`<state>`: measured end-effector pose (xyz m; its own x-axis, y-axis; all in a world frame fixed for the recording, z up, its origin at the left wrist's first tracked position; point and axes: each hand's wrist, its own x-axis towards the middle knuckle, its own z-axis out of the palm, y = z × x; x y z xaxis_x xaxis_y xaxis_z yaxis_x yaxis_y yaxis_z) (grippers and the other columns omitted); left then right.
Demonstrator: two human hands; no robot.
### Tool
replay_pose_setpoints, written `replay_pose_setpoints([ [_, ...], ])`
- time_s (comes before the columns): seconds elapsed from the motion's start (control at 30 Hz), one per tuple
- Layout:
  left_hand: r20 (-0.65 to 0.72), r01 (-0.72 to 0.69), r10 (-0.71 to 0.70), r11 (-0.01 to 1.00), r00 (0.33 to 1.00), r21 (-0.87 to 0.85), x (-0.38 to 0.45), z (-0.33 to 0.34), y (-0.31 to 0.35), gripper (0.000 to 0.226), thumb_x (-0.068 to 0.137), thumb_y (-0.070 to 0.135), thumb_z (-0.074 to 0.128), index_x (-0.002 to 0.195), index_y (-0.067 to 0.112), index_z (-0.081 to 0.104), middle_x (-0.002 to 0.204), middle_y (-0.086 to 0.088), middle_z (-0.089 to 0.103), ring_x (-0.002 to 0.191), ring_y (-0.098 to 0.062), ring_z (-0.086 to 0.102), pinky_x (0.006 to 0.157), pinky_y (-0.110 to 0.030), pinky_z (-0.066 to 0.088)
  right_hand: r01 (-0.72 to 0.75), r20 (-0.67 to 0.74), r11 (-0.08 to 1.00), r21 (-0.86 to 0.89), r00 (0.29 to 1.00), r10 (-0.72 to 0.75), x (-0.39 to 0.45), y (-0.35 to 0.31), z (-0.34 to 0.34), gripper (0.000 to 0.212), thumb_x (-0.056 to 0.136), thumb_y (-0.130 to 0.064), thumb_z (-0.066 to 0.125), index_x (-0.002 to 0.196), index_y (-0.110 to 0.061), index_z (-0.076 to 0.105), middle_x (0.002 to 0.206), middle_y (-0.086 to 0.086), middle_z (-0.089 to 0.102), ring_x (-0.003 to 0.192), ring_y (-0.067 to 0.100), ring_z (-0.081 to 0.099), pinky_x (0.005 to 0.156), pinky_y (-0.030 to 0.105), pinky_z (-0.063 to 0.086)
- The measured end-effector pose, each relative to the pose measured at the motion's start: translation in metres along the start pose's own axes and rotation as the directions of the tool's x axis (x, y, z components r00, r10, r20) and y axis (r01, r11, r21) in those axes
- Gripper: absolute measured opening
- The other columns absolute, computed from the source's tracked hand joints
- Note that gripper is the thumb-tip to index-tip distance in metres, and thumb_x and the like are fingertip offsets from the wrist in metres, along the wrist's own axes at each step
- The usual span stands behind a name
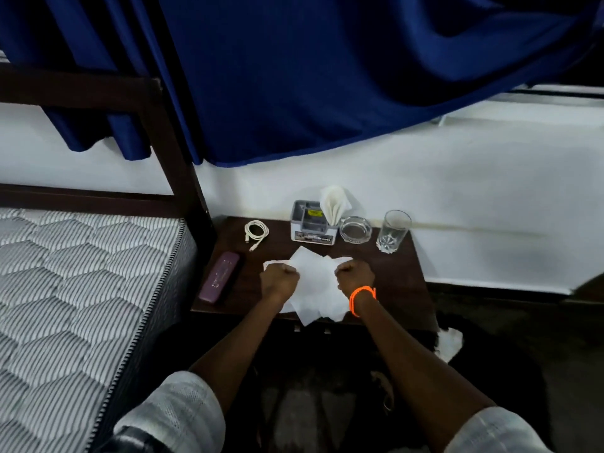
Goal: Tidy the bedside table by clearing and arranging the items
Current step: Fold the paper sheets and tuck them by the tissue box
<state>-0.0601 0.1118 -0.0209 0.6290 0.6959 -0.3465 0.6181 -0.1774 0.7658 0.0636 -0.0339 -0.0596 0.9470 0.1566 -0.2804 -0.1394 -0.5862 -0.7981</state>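
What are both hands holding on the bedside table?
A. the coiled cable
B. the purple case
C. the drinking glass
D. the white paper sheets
D: the left hand and right hand each have a fisted grip on the white paper sheets; the case, glass and cable lie untouched.

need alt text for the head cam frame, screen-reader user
Both hands, left hand and right hand, grip loose white tissues on a dark bedside table. Behind them stand a tissue holder, glass ashtray and drinking glass; a coiled white cable and purple case lie left, beside a mattress.
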Motion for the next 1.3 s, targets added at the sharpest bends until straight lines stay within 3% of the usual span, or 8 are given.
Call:
replay_pose_setpoints([
  [0.17,0.036,0.005,-0.004,1.000,0.999,-0.023,-0.017,0.032,-0.005,0.025,0.081,0.021,0.073,0.106,0.018,0.079,0.115,-0.005,0.076,0.112,-0.027,0.069,0.102,-0.033,0.053,0.006,-0.067,0.996,-0.089,0.998,-0.012,-0.032,0.006,-0.033,0.011,0.081,-0.013,0.073,0.091,-0.012,0.077,0.103,0.009,0.076,0.102,0.030,0.069,0.088,0.028,0.050],
  [0.4,-0.001,0.000,0.000,1.000,1.000,-0.003,-0.002,0.058,-0.001,0.055,0.088,0.028,0.075,0.137,0.011,0.059,0.134,-0.008,0.066,0.127,-0.025,0.060,0.110,-0.030,0.040,-0.006,-0.098,0.956,-0.292,0.995,-0.023,-0.009,0.027,-0.035,0.059,0.074,-0.045,0.079,0.122,-0.013,0.066,0.125,0.012,0.063,0.123,0.035,0.054,0.101,0.043,0.048],
  [0.53,0.066,0.107,-0.100,0.988,0.993,-0.110,0.005,0.066,0.005,0.071,0.080,0.027,0.084,0.143,0.013,0.053,0.141,-0.008,0.060,0.130,-0.026,0.056,0.115,-0.034,0.041,0.021,-0.021,0.946,-0.323,0.999,-0.029,0.001,0.028,-0.026,0.057,0.060,-0.050,0.080,0.107,-0.020,0.070,0.109,0.006,0.072,0.108,0.032,0.064,0.090,0.042,0.055],
  [0.7,0.166,0.325,-0.281,0.851,0.945,-0.413,0.011,0.072,0.008,0.076,0.069,0.021,0.090,0.137,0.015,0.056,0.121,-0.011,0.069,0.103,-0.027,0.068,0.096,-0.040,0.058,0.017,-0.020,0.982,-0.189,1.000,-0.021,-0.002,0.024,-0.022,0.037,0.062,-0.025,0.088,0.096,-0.021,0.074,0.098,0.005,0.075,0.095,0.027,0.069,0.085,0.039,0.056],
  [0.8,0.195,0.283,-0.224,0.885,0.955,-0.370,0.013,0.071,0.007,0.040,0.076,0.020,0.087,0.111,0.008,0.072,0.090,-0.011,0.074,0.072,-0.021,0.064,0.068,-0.030,0.053,0.030,-0.011,0.994,-0.107,0.999,-0.031,-0.001,0.026,-0.025,0.027,0.063,-0.019,0.088,0.086,-0.023,0.074,0.090,0.004,0.075,0.089,0.026,0.070,0.082,0.038,0.057],
  [0.97,0.157,0.182,-0.138,0.933,0.978,-0.311,0.008,0.074,0.007,0.016,0.079,0.017,0.085,0.091,0.012,0.077,0.091,-0.010,0.076,0.072,-0.021,0.066,0.069,-0.030,0.053,0.119,-0.069,0.991,-0.054,0.990,-0.123,0.003,0.024,-0.036,0.011,0.076,-0.019,0.081,0.085,-0.018,0.075,0.085,0.002,0.073,0.088,0.022,0.068,0.080,0.028,0.051],
  [1.13,0.147,0.143,-0.092,0.913,0.985,-0.383,-0.011,0.078,0.010,0.026,0.082,0.013,0.082,0.064,0.014,0.064,0.069,-0.005,0.065,0.050,-0.015,0.059,0.063,-0.030,0.058,0.175,-0.005,0.985,0.004,0.985,-0.175,0.013,0.018,-0.059,0.019,0.075,-0.004,0.080,0.091,-0.010,0.072,0.084,0.003,0.069,0.084,0.019,0.063,0.077,0.028,0.050],
  [1.3,0.110,0.135,-0.094,0.868,0.990,-0.477,-0.040,0.094,0.013,0.013,0.084,0.012,0.080,0.077,0.012,0.070,0.073,-0.003,0.070,0.048,-0.013,0.066,0.067,-0.033,0.064,0.036,0.212,0.978,0.204,0.974,-0.080,0.015,0.012,-0.079,0.060,0.067,0.008,0.085,0.120,-0.006,0.058,0.098,0.012,0.065,0.089,0.024,0.062,0.072,0.032,0.052],
])
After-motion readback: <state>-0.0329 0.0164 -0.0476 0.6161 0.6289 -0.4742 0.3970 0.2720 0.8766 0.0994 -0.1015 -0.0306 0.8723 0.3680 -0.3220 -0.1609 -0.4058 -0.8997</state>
